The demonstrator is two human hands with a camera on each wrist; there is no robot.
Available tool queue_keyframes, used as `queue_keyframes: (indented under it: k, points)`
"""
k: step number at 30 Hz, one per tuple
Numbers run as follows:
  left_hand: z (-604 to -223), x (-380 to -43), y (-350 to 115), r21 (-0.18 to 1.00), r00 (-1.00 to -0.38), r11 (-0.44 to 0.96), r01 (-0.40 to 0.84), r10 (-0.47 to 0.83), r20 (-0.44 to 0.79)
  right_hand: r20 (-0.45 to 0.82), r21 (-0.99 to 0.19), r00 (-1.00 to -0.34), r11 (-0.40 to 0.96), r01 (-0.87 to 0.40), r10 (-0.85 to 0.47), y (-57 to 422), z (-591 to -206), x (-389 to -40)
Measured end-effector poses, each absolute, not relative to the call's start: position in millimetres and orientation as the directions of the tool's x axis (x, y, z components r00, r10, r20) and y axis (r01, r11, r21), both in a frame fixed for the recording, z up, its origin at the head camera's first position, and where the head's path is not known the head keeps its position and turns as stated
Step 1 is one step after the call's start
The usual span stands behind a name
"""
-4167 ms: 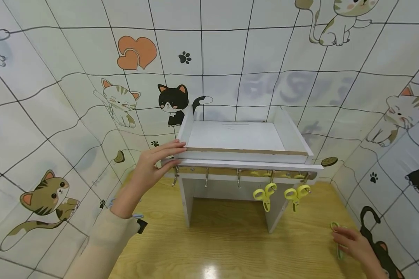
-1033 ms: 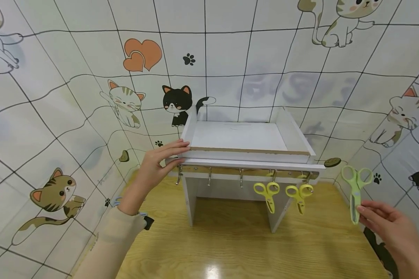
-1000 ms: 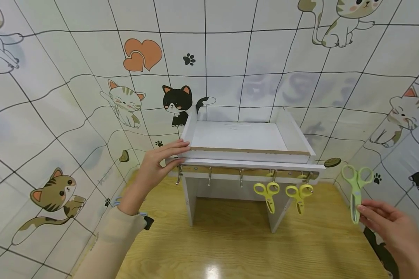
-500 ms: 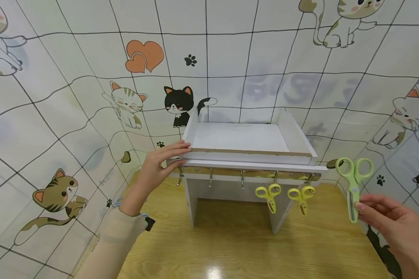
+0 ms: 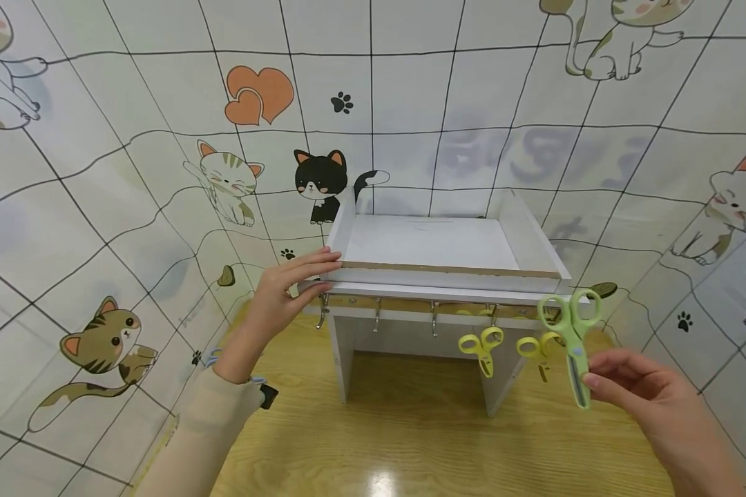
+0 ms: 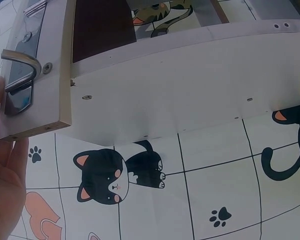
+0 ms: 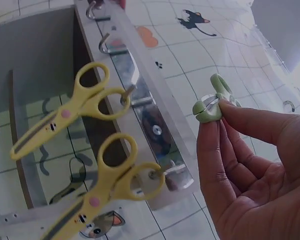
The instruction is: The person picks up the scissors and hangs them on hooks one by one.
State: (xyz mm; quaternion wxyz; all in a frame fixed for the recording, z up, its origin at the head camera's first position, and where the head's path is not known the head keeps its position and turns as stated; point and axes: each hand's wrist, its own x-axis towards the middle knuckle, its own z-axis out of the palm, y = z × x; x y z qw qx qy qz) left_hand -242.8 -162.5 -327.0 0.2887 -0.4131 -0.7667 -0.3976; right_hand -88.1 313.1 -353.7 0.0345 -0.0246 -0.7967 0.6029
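Note:
A small white shelf (image 5: 435, 283) with a row of metal hooks (image 5: 377, 315) along its front stands on the wooden surface. My left hand (image 5: 280, 293) holds its left front corner, fingers over the top and thumb lower at the front edge. My right hand (image 5: 643, 397) pinches green scissors (image 5: 573, 338) by the blade end between thumb and fingers, handle loops up. In the head view they overlap the shelf's right end. Two pairs of yellow scissors hang by a handle loop from the right-hand hooks, the nearer yellow scissors (image 7: 97, 197) and the farther yellow scissors (image 7: 75, 107).
Behind and beside the shelf rises a white cloth (image 5: 410, 90) with grid lines and printed cats. The wood-grain tabletop (image 5: 410, 442) extends in front. Blue and black items (image 5: 267, 395) lie partly hidden behind the left forearm.
My right hand picked up the green scissors from the right side of the table, raised them, and has brought them left to the shelf's right end. My left hand keeps its place.

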Motion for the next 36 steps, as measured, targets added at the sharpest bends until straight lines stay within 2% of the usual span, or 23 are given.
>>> queue_keyframes:
  k: [3, 8, 16, 24, 36]
  points:
    - [-327, -242, -163, 0.368, -0.492, 0.348, 0.862, 0.404, 0.771, 0.038, -0.96, -0.999, 0.278, -0.036, 0.004, 295, -355, -90]
    - [-327, -242, -163, 0.365, -0.49, 0.349, 0.863, 0.407, 0.771, 0.183, -0.952, -0.972, 0.219, -0.212, -0.147, 263, -362, -96]
    - [-326, -243, -163, 0.376, -0.493, 0.335, 0.864, 0.408, 0.769, 0.254, -0.93, -0.927, 0.192, -0.312, -0.278, 219, -376, -106]
    - [-326, -242, -164, 0.38, -0.511, 0.362, 0.851, 0.406, 0.758, 0.303, -0.933, -0.892, 0.088, -0.35, -0.335, 192, -392, -115]
    - [-327, -243, -162, 0.372, -0.496, 0.35, 0.86, 0.398, 0.772, 0.316, -0.905, -0.918, 0.214, -0.368, -0.24, 180, -417, -125]
